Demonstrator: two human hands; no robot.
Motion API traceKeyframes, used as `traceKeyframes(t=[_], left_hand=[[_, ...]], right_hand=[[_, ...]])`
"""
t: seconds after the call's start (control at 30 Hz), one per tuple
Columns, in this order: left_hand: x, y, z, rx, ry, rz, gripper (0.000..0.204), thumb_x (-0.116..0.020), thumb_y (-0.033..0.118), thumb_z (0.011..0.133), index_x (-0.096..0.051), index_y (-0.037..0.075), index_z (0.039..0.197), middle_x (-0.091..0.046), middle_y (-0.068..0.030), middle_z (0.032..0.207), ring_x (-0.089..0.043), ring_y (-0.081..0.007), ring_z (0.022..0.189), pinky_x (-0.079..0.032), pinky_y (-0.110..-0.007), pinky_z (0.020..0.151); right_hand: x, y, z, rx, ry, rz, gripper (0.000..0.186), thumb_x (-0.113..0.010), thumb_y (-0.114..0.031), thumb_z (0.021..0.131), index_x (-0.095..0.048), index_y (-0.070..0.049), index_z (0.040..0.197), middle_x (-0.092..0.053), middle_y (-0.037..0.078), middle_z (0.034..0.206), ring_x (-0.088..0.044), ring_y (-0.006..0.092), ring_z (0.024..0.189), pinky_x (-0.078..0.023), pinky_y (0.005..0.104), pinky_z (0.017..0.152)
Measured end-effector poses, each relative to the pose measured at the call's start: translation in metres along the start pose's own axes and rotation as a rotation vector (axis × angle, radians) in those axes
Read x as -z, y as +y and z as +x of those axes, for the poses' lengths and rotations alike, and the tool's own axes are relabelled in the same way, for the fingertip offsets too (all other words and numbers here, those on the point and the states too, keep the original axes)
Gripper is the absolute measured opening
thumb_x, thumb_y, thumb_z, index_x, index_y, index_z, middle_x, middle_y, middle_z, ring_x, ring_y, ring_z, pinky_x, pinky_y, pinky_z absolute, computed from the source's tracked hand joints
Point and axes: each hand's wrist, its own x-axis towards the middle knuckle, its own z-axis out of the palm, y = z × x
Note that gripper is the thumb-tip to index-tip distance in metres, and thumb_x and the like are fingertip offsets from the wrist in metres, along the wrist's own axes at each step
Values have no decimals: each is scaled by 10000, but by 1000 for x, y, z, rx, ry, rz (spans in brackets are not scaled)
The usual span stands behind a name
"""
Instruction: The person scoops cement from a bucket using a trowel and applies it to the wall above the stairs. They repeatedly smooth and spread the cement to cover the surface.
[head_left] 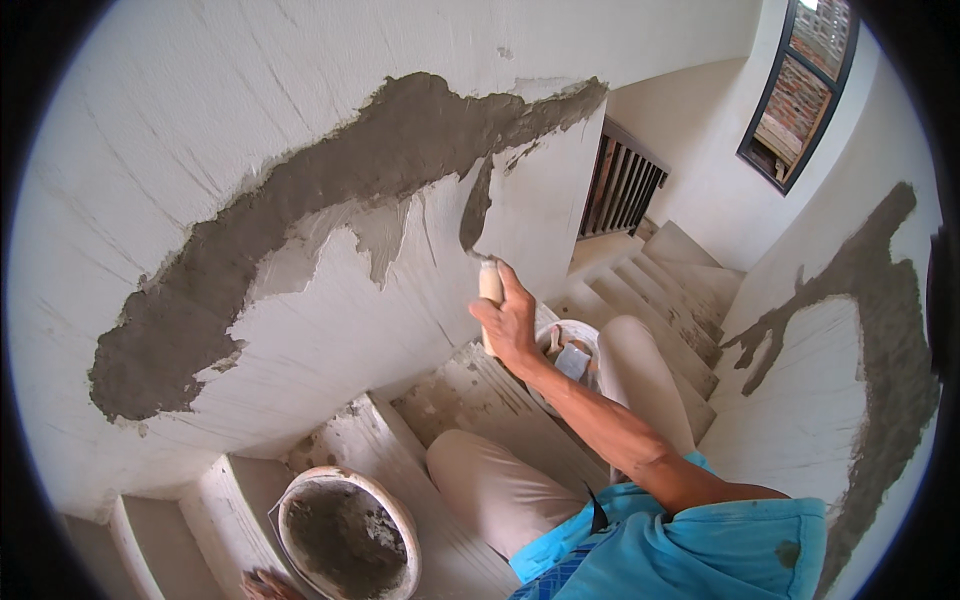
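Observation:
My right hand (510,318) is closed round the pale handle of a small pointed trowel (490,283). Its blade, coated grey, points up against the white wall, with the tip at the lower edge of a long patch of grey mortar (340,165). Low at the left, the fingers of my left hand (268,586) lie stretched out on a step beside a bucket of grey mortar (345,535); the picture's edge cuts off the rest of that hand, and I see nothing in it.
A second bucket (570,345), with tools inside, stands beyond my right forearm, near my knee. Stair steps (655,310) descend toward a dark railing (622,180). Another mortar patch (885,300) marks the right wall, below a dark-framed window (800,95).

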Motion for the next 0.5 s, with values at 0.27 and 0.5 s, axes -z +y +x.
traceKeyframes(t=[0.27, 0.5], left_hand=[[21, 25, 6, -2, 6, -4, 465, -524, 427, 979, -583, 15, 1186, -599, -212, 1093, -581, -410, 966, -469, -547, 821], [26, 30, 7, 111, -56, -113, 519, -494, 475, 971, -580, 11, 1188, -599, -206, 1109, -570, -400, 1007, -437, -563, 876]], right_hand=[[70, 23, 73, -12, 224, -101, 464, -577, -79, 755, -571, 18, 1209, -603, 168, 824, -587, 274, 714, -490, 403, 709], [100, 23, 127, 239, 284, -401, 447, -554, -43, 740, -585, 24, 1181, -619, 218, 837, -624, 345, 758, -493, 420, 730]])
